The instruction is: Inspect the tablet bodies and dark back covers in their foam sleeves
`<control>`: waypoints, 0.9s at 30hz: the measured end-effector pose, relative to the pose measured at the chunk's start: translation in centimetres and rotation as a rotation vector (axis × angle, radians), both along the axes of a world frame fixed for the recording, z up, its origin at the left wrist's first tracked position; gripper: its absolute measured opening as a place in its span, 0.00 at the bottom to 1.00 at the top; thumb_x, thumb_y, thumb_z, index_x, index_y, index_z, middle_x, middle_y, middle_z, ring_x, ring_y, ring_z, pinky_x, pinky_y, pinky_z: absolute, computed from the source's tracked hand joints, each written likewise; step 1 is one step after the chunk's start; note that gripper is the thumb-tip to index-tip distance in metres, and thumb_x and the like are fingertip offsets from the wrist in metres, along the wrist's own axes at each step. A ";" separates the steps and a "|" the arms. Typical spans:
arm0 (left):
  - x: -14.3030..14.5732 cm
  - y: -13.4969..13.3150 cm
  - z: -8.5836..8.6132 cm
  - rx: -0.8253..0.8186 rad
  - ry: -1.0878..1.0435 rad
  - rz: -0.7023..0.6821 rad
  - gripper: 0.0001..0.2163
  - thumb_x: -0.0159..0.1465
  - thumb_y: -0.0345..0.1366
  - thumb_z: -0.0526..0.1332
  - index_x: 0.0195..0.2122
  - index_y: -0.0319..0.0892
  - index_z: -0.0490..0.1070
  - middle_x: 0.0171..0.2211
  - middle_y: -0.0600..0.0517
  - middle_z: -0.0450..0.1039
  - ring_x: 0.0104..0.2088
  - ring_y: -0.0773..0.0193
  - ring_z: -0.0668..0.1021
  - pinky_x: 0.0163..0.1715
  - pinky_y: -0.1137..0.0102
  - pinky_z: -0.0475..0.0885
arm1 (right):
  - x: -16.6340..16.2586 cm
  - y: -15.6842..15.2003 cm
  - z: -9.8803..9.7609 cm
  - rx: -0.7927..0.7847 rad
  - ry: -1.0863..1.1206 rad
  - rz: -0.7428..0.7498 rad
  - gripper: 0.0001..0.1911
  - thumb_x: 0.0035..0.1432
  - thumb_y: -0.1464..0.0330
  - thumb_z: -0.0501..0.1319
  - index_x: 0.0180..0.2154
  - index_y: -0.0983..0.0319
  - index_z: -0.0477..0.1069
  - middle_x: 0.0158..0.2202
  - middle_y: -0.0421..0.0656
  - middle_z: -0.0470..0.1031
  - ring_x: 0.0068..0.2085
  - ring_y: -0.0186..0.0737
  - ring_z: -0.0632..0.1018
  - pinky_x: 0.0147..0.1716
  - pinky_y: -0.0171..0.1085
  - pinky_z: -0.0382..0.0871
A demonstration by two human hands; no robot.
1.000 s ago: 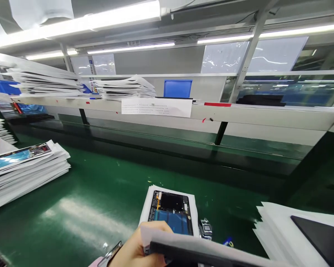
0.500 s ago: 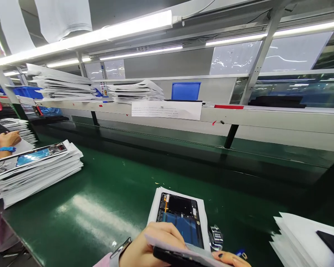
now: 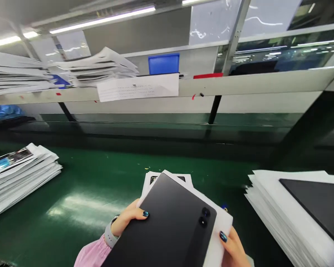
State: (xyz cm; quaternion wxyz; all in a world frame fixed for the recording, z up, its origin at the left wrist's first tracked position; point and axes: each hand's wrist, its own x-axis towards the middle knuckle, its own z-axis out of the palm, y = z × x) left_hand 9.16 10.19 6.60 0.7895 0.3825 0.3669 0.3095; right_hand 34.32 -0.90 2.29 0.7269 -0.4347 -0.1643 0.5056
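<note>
A dark grey tablet back cover (image 3: 169, 222) with two round camera rings lies flat over a white sheet (image 3: 221, 222), both held up low in the centre. My left hand (image 3: 130, 218) grips the cover's left edge, thumb on top, its other fingers mostly hidden underneath. On the right, my right hand (image 3: 233, 248) pinches the white sheet beside the cover, its thumb on top. Just behind them, white sheets (image 3: 146, 181) lie on the bench with a dark opened tablet (image 3: 153, 179) on them, almost fully covered from view.
At right, a stack of white sheets (image 3: 267, 200) carries another dark panel (image 3: 320, 204). A paper stack (image 3: 41, 174) with a printed top stands at left. Along the back, a shelf (image 3: 239, 83) holds more stacks (image 3: 100, 70) and a blue bin (image 3: 163, 64) above the green bench (image 3: 100, 178).
The cover and sheet, seen edge-on before, now lie face up and hide most of the opened tablet. My view has turned right and down; the co-worker's hand at left has left it.
</note>
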 end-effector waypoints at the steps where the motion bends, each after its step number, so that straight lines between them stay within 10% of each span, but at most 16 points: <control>1: -0.2 0.4 -0.3 -0.007 0.011 -0.027 0.14 0.47 0.30 0.68 0.37 0.37 0.78 0.30 0.48 0.80 0.35 0.53 0.80 0.37 0.66 0.73 | -0.2 0.1 0.2 0.009 0.001 -0.009 0.22 0.36 0.52 0.76 0.34 0.56 0.79 0.36 0.46 0.82 0.38 0.56 0.81 0.33 0.44 0.76; 11: -1.6 2.6 -3.5 0.062 -0.054 -0.409 0.30 0.49 0.37 0.68 0.55 0.36 0.72 0.41 0.41 0.80 0.43 0.43 0.80 0.42 0.60 0.74 | 0.7 -0.7 -0.9 -0.011 -0.230 0.036 0.20 0.41 0.54 0.74 0.38 0.53 0.80 0.38 0.43 0.80 0.42 0.52 0.78 0.38 0.42 0.73; 27: -0.9 1.1 -2.2 0.009 -0.072 -0.315 0.28 0.51 0.38 0.69 0.53 0.38 0.72 0.39 0.43 0.80 0.34 0.52 0.81 0.32 0.68 0.74 | 1.7 0.3 -0.4 -0.086 -0.231 0.253 0.21 0.44 0.57 0.72 0.41 0.57 0.80 0.37 0.48 0.82 0.36 0.58 0.81 0.36 0.49 0.77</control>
